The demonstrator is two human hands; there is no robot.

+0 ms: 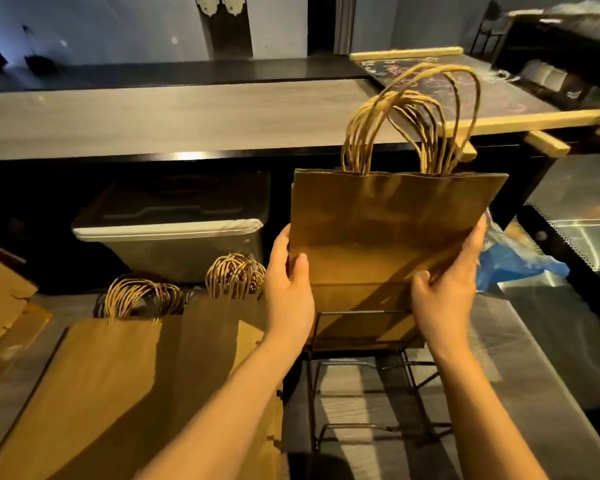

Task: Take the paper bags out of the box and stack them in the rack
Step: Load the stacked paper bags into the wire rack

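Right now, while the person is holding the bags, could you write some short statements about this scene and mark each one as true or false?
1. Both the left hand and the right hand grip the bundle of brown paper bags by its sides. True.
2. The bundle's twisted paper handles point down. False: they point up.
3. The bundle's lower end is behind the front wire of the black wire rack. True.
4. The blue plastic bag lies left of the bundle. False: it lies to the right.
5. Other flat brown paper bags lie left of the rack. True.
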